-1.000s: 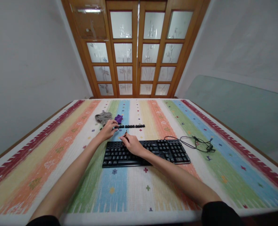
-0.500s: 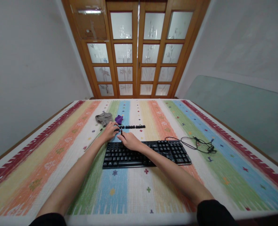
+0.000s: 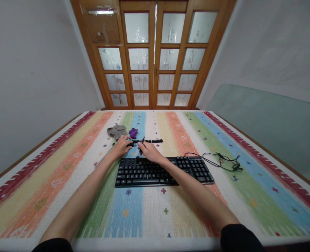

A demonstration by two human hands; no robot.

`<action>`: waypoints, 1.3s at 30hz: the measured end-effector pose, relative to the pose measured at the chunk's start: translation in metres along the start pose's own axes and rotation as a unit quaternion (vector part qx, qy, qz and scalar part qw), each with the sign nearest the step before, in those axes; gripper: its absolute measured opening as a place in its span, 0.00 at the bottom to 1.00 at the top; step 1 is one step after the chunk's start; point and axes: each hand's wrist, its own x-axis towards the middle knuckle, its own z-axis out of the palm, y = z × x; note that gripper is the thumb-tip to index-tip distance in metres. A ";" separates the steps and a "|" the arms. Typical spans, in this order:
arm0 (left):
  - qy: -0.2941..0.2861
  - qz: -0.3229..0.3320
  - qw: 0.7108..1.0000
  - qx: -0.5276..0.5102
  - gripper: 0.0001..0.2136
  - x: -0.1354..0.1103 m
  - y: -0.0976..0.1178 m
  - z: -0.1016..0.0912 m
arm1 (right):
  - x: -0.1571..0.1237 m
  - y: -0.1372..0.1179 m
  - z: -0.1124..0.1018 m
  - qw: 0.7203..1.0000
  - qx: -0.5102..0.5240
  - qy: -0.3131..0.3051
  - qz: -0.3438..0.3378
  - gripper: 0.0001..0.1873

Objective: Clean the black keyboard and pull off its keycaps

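A row of black keycaps (image 3: 155, 141) lies on the cloth beyond the black keyboard (image 3: 147, 176). My left hand (image 3: 121, 147) rests at the row's left end, its thumb and forefinger closed around a dark keycap (image 3: 130, 144). Over the keyboard's back edge, my right hand (image 3: 150, 152) grips a slim dark tool (image 3: 143, 140) whose upper end points up past the fingers; its exact kind is too small to tell. One small black key (image 3: 137, 158) stands up at the keyboard's back edge, left of my right wrist.
Behind my left hand lie a crumpled grey cloth (image 3: 117, 132) and a purple cloth (image 3: 133, 132). The keyboard's coiled black cable (image 3: 227, 161) spreads to the right. A striped tablecloth (image 3: 155, 210) covers the table; wooden glazed doors (image 3: 155, 70) stand behind it.
My right hand has moved right and slightly away from the left hand, with the slim tool still in it, now tilted upward. My left hand stays at the keycap row's end.
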 end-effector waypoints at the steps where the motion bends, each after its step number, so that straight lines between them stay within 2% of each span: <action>1: -0.001 -0.002 1.000 -0.002 0.11 0.000 0.001 -0.001 | 0.000 0.000 -0.002 1.000 0.003 0.004 -0.003 0.18; 5: 0.010 -0.025 0.999 -0.027 0.11 -0.002 0.008 -0.010 | -0.003 -0.001 -0.009 0.999 0.008 0.018 -0.032 0.18; 7: 0.021 -0.040 0.997 -0.070 0.15 -0.003 0.015 -0.017 | -0.004 0.000 -0.012 0.998 0.014 0.024 -0.052 0.19; 9: 0.001 -0.050 0.987 -0.154 0.22 -0.005 0.024 -0.025 | -0.006 0.000 -0.013 0.997 0.024 0.031 -0.065 0.19; 11: -0.050 -0.058 0.960 -0.271 0.28 -0.007 0.035 -0.031 | -0.007 0.000 -0.014 0.996 0.037 0.039 -0.075 0.20; 13: -0.094 -0.069 0.920 -0.375 0.32 -0.009 0.046 -0.036 | -0.007 -0.001 -0.015 0.994 0.050 0.046 -0.086 0.22; 15: -0.111 -0.083 0.891 -0.433 0.34 -0.010 0.056 -0.037 | -0.008 -0.002 -0.015 0.992 0.061 0.048 -0.098 0.23; 17: -0.104 -0.097 0.882 -0.449 0.32 -0.010 0.062 -0.038 | -0.008 -0.003 -0.016 0.991 0.065 0.048 -0.106 0.23; 25: -0.048 -0.112 0.915 -0.385 0.17 -0.006 0.068 -0.046 | -0.010 0.002 -0.014 0.993 0.060 0.070 -0.068 0.23; 27: -0.037 -0.114 0.921 -0.372 0.16 -0.005 0.067 -0.048 | -0.009 0.003 -0.013 0.993 0.062 0.083 -0.051 0.24; 34: -0.027 -0.134 0.908 -0.396 0.22 0.002 0.064 -0.051 | -0.008 0.004 -0.014 0.990 0.071 0.124 -0.007 0.23; 37: -0.007 -0.135 0.921 -0.366 0.20 0.004 0.059 -0.054 | -0.010 0.005 -0.015 0.989 0.059 0.136 -0.011 0.23; 39: 0.008 -0.121 0.939 -0.323 0.18 0.006 0.054 -0.055 | -0.013 0.006 -0.016 0.991 0.056 0.120 -0.022 0.22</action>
